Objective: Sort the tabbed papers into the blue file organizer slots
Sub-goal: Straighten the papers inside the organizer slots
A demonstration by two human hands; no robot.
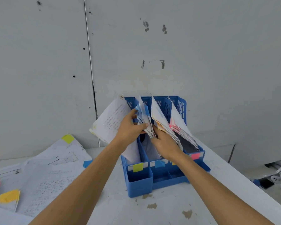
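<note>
Left grip (129,127) and right grip (166,143) are bare; forearms (81,184) bare to the frame edge

This looks like a bare office or back-room work corner. A plain grey panel wall (201,46) with scuffs and a vertical seam (89,54) fills the upper frame. Below it runs a white, stained tabletop (169,208). At centre stands a blue file organizer (139,184) with colour-labelled slots full of papers (159,117). Printed sheets (52,176) with sticky tabs (68,138) lie spread at lower left. Some white gear (276,177), too blurred to identify, lies at lower right.
</note>
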